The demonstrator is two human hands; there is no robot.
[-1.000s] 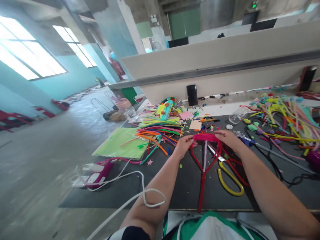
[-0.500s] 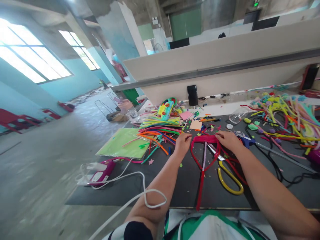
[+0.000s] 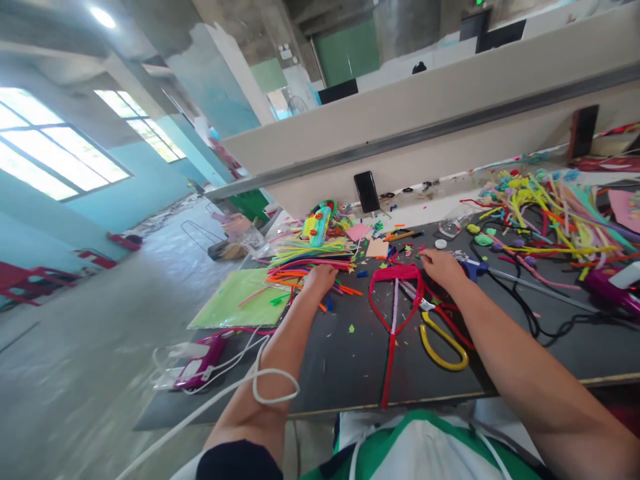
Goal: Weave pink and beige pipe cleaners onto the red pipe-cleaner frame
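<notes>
- We find a dark table [image 3: 345,383] set against a pale partition [image 3: 400,110], with a bare floor [image 3: 100,340] to the left.
- The red fuzzy-stem frame [image 3: 397,273] lies flat at the table's near middle, its stalk pointing to the near edge.
- The left hand [image 3: 323,277] is at the stem bundle [image 3: 320,252], fingers drawn together; we cannot tell whether they pinch a stem.
- The right hand [image 3: 443,268] is loosely curled just beside the frame's far right corner; we cannot tell if it holds anything.
- In our judgement, a single stem is best taken by its end, lest neighbours drag along.
- We would also keep the right forearm off the yellow-handled scissors [image 3: 445,347], near right.
- Containers: a clear packet [image 3: 227,303] at left holds a light green sheet; a clear container [image 3: 455,221] lies far right, contents indistinct to us.
</notes>
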